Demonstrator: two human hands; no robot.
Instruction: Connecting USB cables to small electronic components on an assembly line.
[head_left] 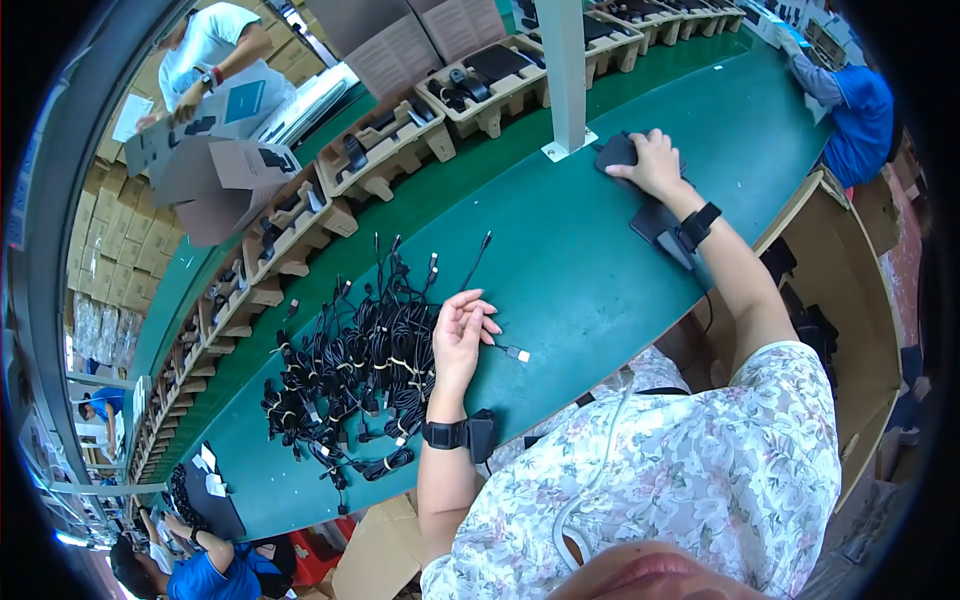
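Observation:
My left hand [461, 335] is at the right edge of a pile of bundled black cables [365, 345], fingers loosely curled. A black USB cable [505, 349] with a pale plug comes out from under these fingers, and another thin cable end [478, 262] points up and away from the hand. Farther right, my right hand [657, 165] grips a dark, flat, rounded device [616, 154] near the base of the white post; its palm side is hidden. Beside my right wrist, more dark flat pieces [655, 222] lie on the green table [570, 270].
Brown moulded trays [385, 150] with black parts line the green conveyor beyond the table. A white post [566, 80] stands between. An open carton [840, 290] is at my right. Co-workers [215, 60] stand across the line, at far right [858, 110] and lower left [220, 570].

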